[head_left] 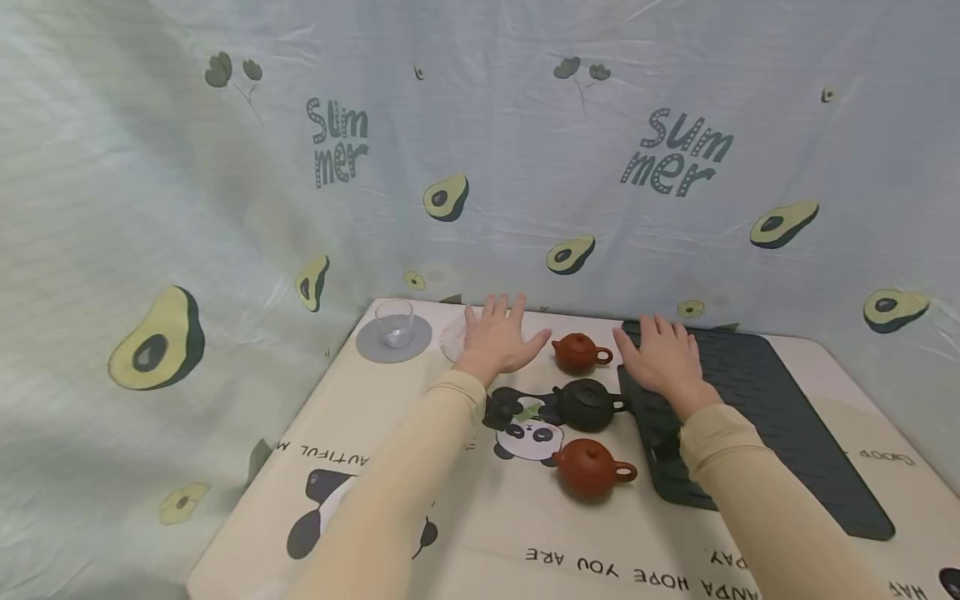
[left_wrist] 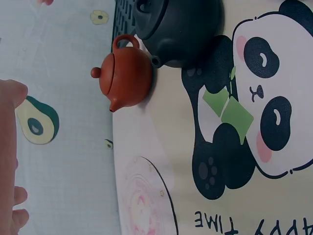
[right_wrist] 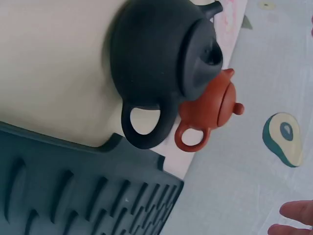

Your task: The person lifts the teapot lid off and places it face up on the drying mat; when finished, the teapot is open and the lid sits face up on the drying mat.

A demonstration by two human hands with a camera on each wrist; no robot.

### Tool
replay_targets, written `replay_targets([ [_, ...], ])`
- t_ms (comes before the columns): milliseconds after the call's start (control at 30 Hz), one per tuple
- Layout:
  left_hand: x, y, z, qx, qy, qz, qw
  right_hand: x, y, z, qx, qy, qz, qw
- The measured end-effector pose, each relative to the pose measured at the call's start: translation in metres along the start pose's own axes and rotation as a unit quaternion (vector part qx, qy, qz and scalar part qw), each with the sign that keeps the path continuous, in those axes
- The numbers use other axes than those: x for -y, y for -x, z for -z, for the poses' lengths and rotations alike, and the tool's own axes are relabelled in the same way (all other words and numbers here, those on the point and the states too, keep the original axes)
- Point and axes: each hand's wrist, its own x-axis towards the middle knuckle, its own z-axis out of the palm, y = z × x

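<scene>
My left hand (head_left: 498, 340) is held over the back of the table with fingers spread, overlapping a pale round coaster (head_left: 450, 340) with a pink pattern. My right hand (head_left: 663, 360), fingers extended, hovers over the left edge of a dark tray (head_left: 780, 417). Neither hand holds anything. Between them three teapots stand in a row from back to front: a small reddish-brown one (head_left: 577, 355), a black one (head_left: 587, 407) and another reddish-brown one (head_left: 588, 472). All have their handles to the right. In the right wrist view the black teapot (right_wrist: 151, 54) partly hides the small reddish-brown teapot (right_wrist: 208, 107).
At the back left a clear glass cup (head_left: 396, 325) stands on a grey round coaster (head_left: 369, 347). The tray's ridged surface fills much of the table's right side. A panda-print cloth (head_left: 480, 533) covers the table, and an avocado-print curtain (head_left: 495, 125) hangs behind it.
</scene>
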Motion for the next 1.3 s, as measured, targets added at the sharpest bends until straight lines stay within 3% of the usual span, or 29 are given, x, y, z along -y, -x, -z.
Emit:
replay_targets([
  [133,-0.001,0.002,0.004,0.0,0.007,-0.014,0.9999,0.0,0.001,0.004,0.007,0.005,0.012,1.0],
  [267,-0.005,0.009,0.009,-0.012,0.023,-0.048,0.9985,0.003,0.011,0.006,0.019,0.002,0.052,0.998],
  [367,-0.008,0.02,0.01,-0.017,0.039,-0.084,0.9955,0.005,0.024,0.0,0.029,-0.003,0.09,0.996],
  [500,-0.01,0.047,0.005,-0.009,0.055,-0.128,0.9901,0.008,0.046,-0.016,0.028,-0.015,0.132,0.991],
  [667,-0.015,0.086,-0.017,0.016,0.099,-0.145,0.9843,0.01,0.075,-0.041,0.007,-0.037,0.157,0.987],
  [833,-0.028,0.11,-0.044,0.036,0.156,-0.129,0.9787,0.013,0.097,-0.066,-0.036,-0.038,0.181,0.982],
  [1000,-0.034,0.12,-0.06,0.026,0.181,-0.104,0.9776,0.016,0.108,-0.073,-0.064,-0.021,0.183,0.981],
  [1100,-0.031,0.122,-0.07,0.031,0.215,-0.101,0.9708,0.016,0.111,-0.074,-0.08,-0.014,0.169,0.982],
  [1200,-0.028,0.124,-0.08,0.024,0.241,-0.117,0.9631,0.015,0.112,-0.074,-0.104,-0.007,0.165,0.981],
  [1300,-0.029,0.123,-0.089,0.007,0.237,-0.142,0.9609,0.015,0.11,-0.072,-0.127,0.004,0.165,0.978],
])
